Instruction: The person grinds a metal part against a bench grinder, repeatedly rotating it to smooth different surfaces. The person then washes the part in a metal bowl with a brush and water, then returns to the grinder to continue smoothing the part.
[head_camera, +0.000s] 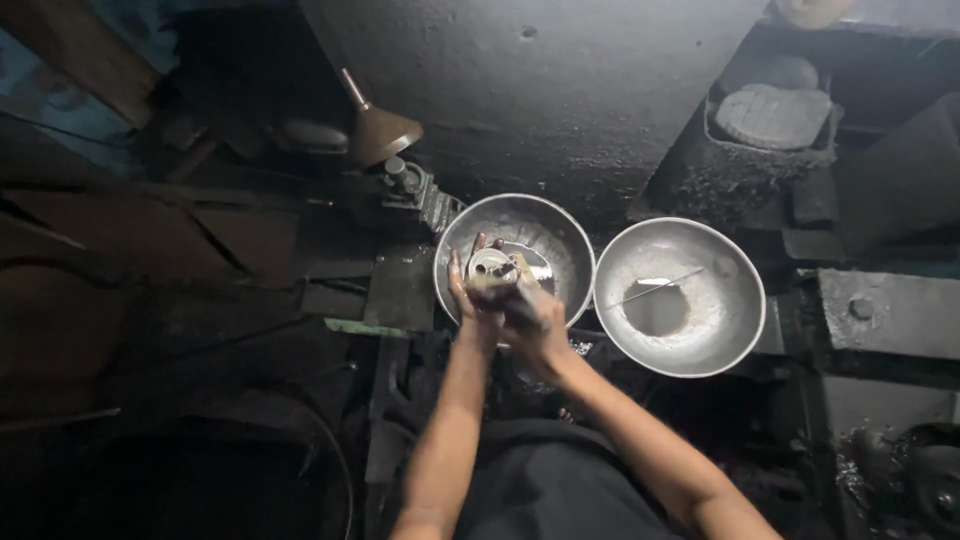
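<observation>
Both my hands meet over the left metal bowl (555, 235), which has pale powder on its inner wall. My left hand (468, 292) cups a small round whitish piece (489, 263) from the left side, fingers curled up around it. My right hand (533, 305) presses against the same piece from the right and seems to grip a short dark tool, blurred. To the right stands a second metal bowl (740, 300) holding white powder with a dark hollow in its middle and a thin metal rod (655, 289) lying across it.
A brown funnel (378, 128) lies behind the bowls beside a small dark metal fitting (415, 190). A grey tray with a ribbed round slab (772, 116) sits at the back right. Dark greasy machine parts and blocks (885, 310) surround the bowls.
</observation>
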